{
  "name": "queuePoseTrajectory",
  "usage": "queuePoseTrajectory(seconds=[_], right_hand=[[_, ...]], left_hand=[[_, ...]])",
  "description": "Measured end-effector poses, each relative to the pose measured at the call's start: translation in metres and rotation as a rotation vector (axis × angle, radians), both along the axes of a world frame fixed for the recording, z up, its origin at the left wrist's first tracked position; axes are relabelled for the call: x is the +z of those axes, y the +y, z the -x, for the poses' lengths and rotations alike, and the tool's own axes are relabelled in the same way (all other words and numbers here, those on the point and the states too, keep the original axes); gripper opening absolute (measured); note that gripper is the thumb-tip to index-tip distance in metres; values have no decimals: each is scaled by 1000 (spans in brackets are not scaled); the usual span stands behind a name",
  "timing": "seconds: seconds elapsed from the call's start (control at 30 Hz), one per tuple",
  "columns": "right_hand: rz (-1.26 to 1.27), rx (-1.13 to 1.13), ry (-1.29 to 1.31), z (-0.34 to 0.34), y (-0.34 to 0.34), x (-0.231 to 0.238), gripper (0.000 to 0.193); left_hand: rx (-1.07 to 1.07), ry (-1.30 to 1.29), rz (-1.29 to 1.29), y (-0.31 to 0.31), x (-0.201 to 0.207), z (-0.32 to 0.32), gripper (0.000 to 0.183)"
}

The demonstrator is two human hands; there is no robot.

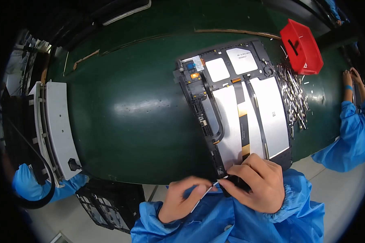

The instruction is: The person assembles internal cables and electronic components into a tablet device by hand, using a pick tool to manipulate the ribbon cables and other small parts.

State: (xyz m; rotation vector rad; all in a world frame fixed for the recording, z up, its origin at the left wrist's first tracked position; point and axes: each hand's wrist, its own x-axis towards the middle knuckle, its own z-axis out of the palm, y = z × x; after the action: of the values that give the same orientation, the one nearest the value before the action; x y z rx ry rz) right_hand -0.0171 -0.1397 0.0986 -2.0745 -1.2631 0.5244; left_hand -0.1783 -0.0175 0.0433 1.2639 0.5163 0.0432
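Tablet (227, 117), insides bare, lies at the near edge of the counter (138, 77); the left hand (181, 199) pinches a thin white strip (201, 199), the right hand (261, 187) curls at the tablet's near end, its grip unclear.

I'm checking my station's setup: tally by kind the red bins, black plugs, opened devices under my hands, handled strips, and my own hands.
Red bin: 1
Black plug: 1
Opened device: 1
Thin white strip: 1
Hands (left hand, right hand): 2
Total: 6

L fingers (196, 195) hold thin wht strip (210, 188); R fingers (246, 176) at tip, by btm of open device (228, 121)
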Motion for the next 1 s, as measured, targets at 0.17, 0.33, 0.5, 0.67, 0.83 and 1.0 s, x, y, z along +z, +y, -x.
queuePoseTrajectory(seconds=[0.17,0.33,0.5,0.67,0.83,1.0], right_hand=[[-107,-11,-24,8,-5,-13,20],[-318,37,236,7,-8,-10,23],[-178,-61,412,-3,-9,15,27],[-369,30,350,-10,-20,-1,27],[-398,212,179,-28,-33,22,20],[-481,-713,-458,-125,-47,29,13]], left_hand=[[-63,34,-149,-2,-1,15,14],[44,-18,-112,-9,9,-3,13],[190,-166,-121,-18,20,-28,12],[108,-192,-274,-17,30,-31,15],[126,-540,-908,-14,16,-44,18],[-60,-458,-1047,-1,22,-43,30]])
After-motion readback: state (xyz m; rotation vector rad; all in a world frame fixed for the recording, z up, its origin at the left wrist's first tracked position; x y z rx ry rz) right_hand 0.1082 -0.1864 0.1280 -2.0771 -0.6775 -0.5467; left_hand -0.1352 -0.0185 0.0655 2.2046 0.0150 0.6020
